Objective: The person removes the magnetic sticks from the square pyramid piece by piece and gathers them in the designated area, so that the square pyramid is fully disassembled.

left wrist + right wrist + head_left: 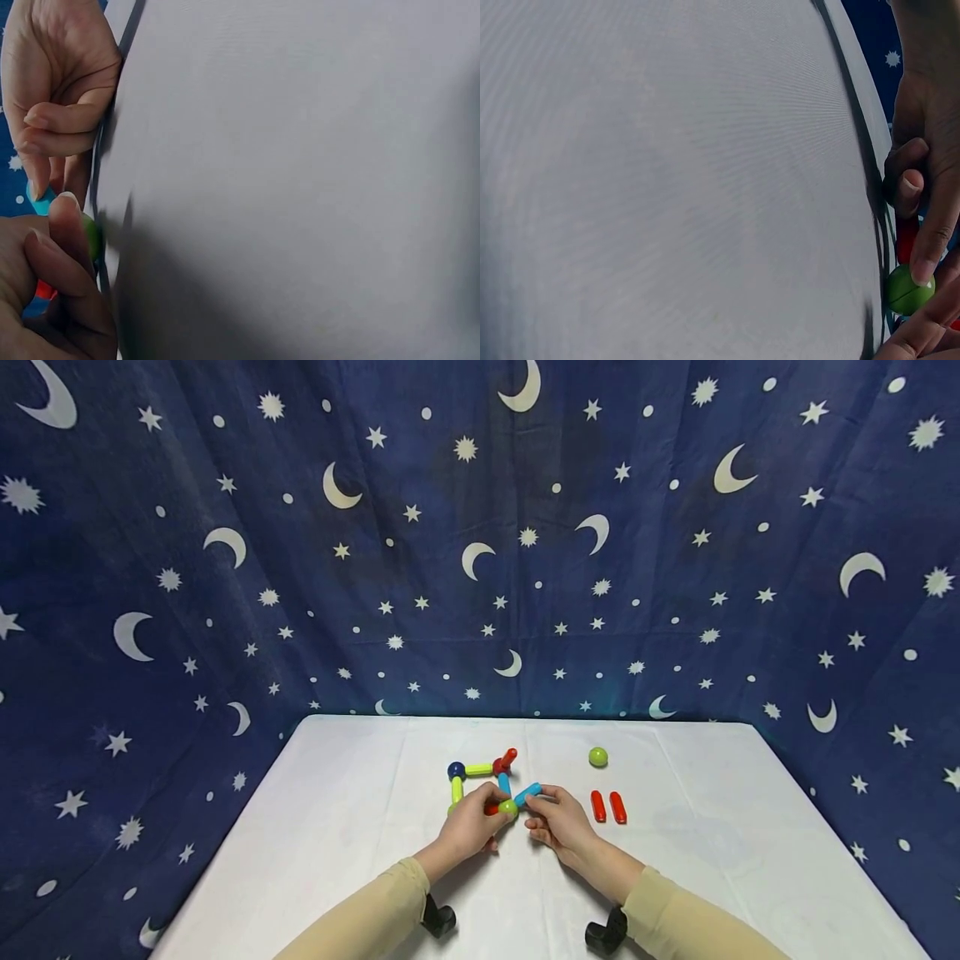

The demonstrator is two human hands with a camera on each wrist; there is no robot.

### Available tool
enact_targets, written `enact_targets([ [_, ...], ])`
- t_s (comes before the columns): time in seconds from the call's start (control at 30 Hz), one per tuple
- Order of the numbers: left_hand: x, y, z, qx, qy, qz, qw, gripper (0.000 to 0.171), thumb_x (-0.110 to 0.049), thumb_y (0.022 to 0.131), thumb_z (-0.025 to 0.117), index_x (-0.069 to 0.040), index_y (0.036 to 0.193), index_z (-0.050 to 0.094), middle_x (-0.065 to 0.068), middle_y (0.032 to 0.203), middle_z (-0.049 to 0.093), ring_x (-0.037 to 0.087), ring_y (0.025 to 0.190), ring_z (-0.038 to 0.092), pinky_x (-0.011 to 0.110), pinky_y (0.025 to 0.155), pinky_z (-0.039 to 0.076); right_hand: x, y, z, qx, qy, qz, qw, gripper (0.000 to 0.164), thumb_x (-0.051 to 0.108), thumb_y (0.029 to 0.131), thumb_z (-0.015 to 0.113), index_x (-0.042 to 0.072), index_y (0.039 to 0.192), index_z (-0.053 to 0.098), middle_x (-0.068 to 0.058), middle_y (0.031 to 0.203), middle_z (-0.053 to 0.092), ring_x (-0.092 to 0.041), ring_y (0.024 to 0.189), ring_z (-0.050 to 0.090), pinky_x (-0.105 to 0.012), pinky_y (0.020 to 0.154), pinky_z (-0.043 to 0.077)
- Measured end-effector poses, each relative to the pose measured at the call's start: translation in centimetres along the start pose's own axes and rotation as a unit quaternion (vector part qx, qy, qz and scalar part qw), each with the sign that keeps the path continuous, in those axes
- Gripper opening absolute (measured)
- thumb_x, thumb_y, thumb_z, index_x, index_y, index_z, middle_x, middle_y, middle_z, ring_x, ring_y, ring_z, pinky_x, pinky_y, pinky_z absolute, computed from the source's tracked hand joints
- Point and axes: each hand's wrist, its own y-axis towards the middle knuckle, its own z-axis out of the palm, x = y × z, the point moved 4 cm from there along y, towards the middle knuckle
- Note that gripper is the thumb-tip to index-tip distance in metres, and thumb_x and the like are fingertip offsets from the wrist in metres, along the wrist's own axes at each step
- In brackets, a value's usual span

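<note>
My left hand [471, 821] pinches a green ball [508, 809] at the near right corner of a frame of balls and sticks. A red stick [492, 810] shows partly beneath its fingers. My right hand [562, 821] holds a blue stick [528, 794] between thumb and fingers, the stick's lower end at the green ball; whether they touch I cannot tell. The frame also has a dark blue ball [457, 770], yellow-green sticks [478, 769], a red ball [501, 766] with a raised red stick [510, 755], and another blue stick [504, 785]. My left hand hides its near left corner.
Right of my hands lie two loose red sticks [598, 807]. Farther back is a loose green ball [597, 757]. All of it is on a white-covered table [690, 877], with a dark blue star-and-moon curtain [420, 527] along the back and sides.
</note>
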Motion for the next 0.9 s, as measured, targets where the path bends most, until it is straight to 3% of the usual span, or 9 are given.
enact_targets([
  [0.2, -0.41, 0.45, -0.29, 0.0, 0.033, 0.001, 0.9995, 0.02, -0.02, 0.094, 0.077, -0.017, 0.11, 0.066, -0.006, 0.1, 0.068, 0.006, 0.073, 0.058, 0.028, 0.07, 0.051, 0.23, 0.17, -0.08, -0.005, -0.006, -0.003, 1.0, 0.045, 0.013, 0.1, 0.067, 0.0, 0.137, 0.045, -0.011, 0.092, 0.067, -0.007, 0.056, 0.062, -0.02, 0.051, 0.052],
  [0.47, -0.1, -0.11, 0.0, 0.019, -0.005, -0.019, 0.9996, 0.022, -0.016, 0.095, 0.075, -0.014, 0.114, 0.064, -0.004, 0.093, 0.064, 0.012, 0.047, 0.06, 0.028, 0.047, 0.052, -0.11, -0.1, 0.0, -0.003, -0.021, 0.0, 1.0, 0.041, 0.014, 0.101, 0.067, 0.0, 0.134, 0.046, -0.01, 0.089, 0.067, -0.006, 0.053, 0.056, -0.019, 0.047, 0.047],
  [0.9, -0.11, 0.03, -0.11, 0.017, 0.01, -0.01, 0.9998, 0.022, -0.017, 0.095, 0.076, -0.014, 0.113, 0.064, -0.006, 0.095, 0.064, 0.01, 0.047, 0.059, 0.027, 0.048, 0.052, 0.04, -0.07, 0.08, -0.008, -0.024, -0.003, 1.0, 0.042, 0.015, 0.101, 0.067, 0.0, 0.133, 0.045, -0.01, 0.097, 0.071, -0.006, 0.053, 0.053, -0.018, 0.045, 0.045],
])
